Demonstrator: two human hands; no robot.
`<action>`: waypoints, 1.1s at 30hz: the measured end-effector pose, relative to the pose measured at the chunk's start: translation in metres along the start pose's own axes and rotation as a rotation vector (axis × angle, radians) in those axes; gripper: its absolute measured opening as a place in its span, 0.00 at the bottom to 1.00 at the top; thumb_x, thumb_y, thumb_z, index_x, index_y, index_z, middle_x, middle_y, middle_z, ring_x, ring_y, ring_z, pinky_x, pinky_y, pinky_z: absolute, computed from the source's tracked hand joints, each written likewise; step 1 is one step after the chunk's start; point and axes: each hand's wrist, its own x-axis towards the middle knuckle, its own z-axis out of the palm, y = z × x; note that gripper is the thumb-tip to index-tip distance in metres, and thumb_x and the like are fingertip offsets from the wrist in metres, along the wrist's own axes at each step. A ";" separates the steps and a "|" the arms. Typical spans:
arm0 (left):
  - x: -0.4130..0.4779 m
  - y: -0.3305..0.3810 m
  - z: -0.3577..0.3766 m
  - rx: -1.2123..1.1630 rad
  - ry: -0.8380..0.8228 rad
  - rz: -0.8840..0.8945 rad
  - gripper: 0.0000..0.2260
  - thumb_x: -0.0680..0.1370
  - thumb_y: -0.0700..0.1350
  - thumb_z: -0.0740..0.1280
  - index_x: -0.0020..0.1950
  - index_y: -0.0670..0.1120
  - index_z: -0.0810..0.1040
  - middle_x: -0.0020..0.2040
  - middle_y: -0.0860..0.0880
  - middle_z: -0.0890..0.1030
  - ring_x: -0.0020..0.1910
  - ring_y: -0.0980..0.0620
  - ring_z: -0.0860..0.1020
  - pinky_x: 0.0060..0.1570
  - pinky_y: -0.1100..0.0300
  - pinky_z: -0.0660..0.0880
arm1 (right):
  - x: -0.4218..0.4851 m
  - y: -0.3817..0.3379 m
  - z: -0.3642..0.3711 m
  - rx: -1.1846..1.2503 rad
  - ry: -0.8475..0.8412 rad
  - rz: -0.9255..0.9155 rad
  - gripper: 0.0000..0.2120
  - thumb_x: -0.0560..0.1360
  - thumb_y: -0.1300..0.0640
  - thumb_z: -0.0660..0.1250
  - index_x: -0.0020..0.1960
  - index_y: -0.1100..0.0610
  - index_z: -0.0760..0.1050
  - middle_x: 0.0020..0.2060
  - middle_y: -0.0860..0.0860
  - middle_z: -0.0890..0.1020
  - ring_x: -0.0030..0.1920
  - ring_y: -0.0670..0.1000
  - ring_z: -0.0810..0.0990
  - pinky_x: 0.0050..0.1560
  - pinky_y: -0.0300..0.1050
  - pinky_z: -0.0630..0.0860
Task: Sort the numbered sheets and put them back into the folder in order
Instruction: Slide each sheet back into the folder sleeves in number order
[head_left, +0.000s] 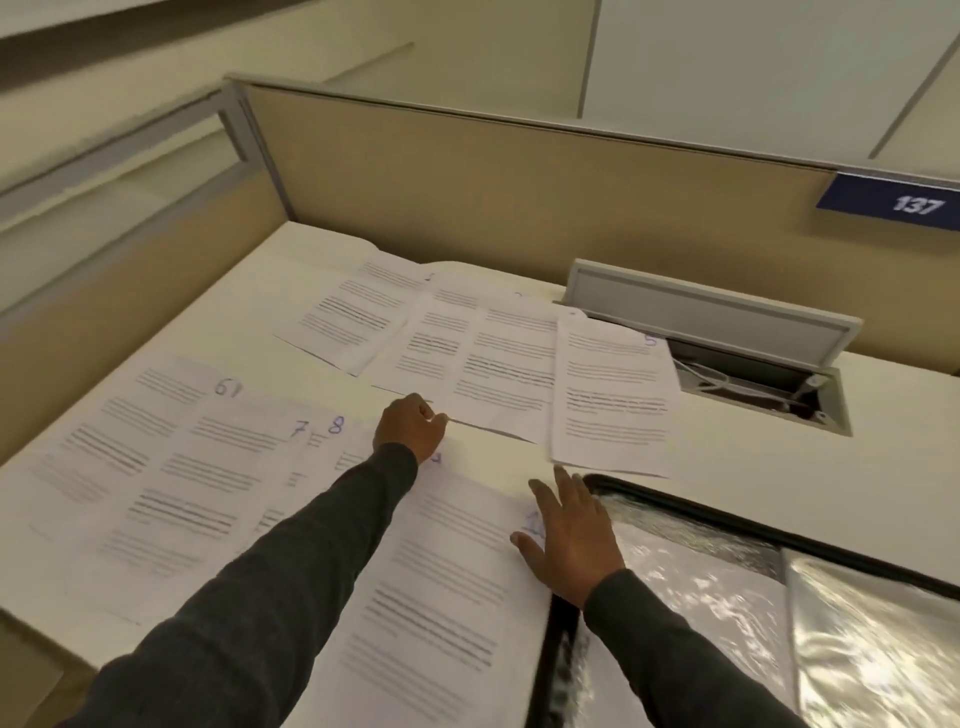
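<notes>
Several printed sheets with blue handwritten numbers lie spread over the white desk (883, 467). The far row holds overlapping sheets (467, 343), ending at the right in the sheet marked 5 (613, 395). The near row shows the sheets marked 6 (130, 441), 7 (218, 467) and 8 (337, 431). My left hand (410, 426) reaches forward and pinches the near edge of a far-row sheet. My right hand (571, 535) rests flat, fingers spread, on the top right corner of the nearest sheet (441, 597), covering its number. The open black folder (727, 571) with shiny plastic sleeves lies at the right.
A beige partition (519, 197) walls the desk's back and left side. An open cable hatch (753, 364) with a raised lid sits at the back right. A blue plate reading 137 (904, 202) hangs on the partition.
</notes>
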 end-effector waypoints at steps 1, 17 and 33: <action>0.017 -0.010 -0.009 0.006 0.026 -0.008 0.13 0.76 0.52 0.70 0.50 0.44 0.77 0.53 0.43 0.80 0.54 0.43 0.78 0.54 0.52 0.76 | 0.011 -0.009 0.001 -0.008 -0.003 -0.008 0.36 0.80 0.36 0.57 0.82 0.49 0.51 0.82 0.56 0.45 0.81 0.59 0.44 0.79 0.57 0.46; 0.167 -0.102 -0.051 0.484 0.051 0.180 0.31 0.80 0.59 0.58 0.79 0.46 0.56 0.78 0.42 0.59 0.75 0.42 0.61 0.72 0.48 0.61 | 0.121 -0.066 0.028 -0.009 0.004 0.000 0.51 0.63 0.21 0.29 0.81 0.44 0.36 0.78 0.49 0.28 0.78 0.55 0.28 0.76 0.54 0.33; 0.159 -0.094 -0.073 0.236 0.480 0.343 0.13 0.74 0.35 0.69 0.58 0.40 0.82 0.50 0.39 0.83 0.46 0.37 0.80 0.47 0.46 0.78 | 0.120 -0.081 0.017 -0.044 -0.033 0.084 0.55 0.60 0.20 0.24 0.81 0.45 0.38 0.80 0.50 0.34 0.80 0.56 0.35 0.78 0.59 0.36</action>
